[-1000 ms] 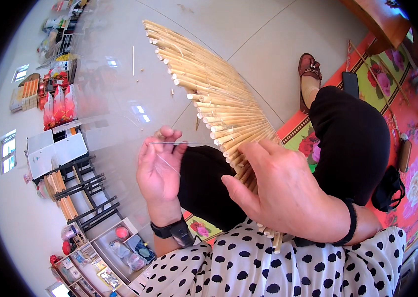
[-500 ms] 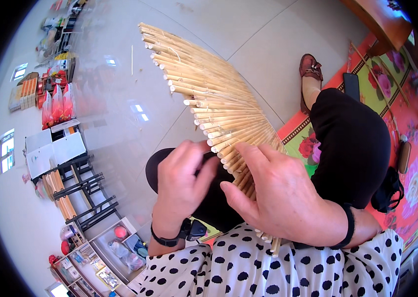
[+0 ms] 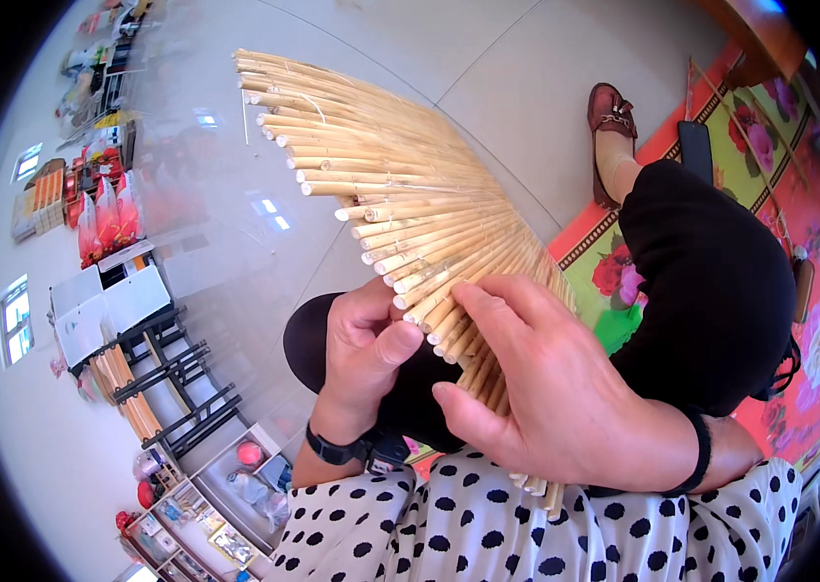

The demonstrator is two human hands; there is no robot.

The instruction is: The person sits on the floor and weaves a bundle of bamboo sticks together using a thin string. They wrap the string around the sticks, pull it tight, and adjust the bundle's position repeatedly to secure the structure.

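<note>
Yellow stick mat is over the black pants, its sticks pointing left, the right hand holding it, the left hand by the stick ends, its grip too hidden to tell.

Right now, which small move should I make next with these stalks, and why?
Perhaps close the left grip gently on the stalk ends beside it: its thumb shows next to them, its fingertips are hidden, and the right grip lies across the bundle, apparently steadying it.
</note>
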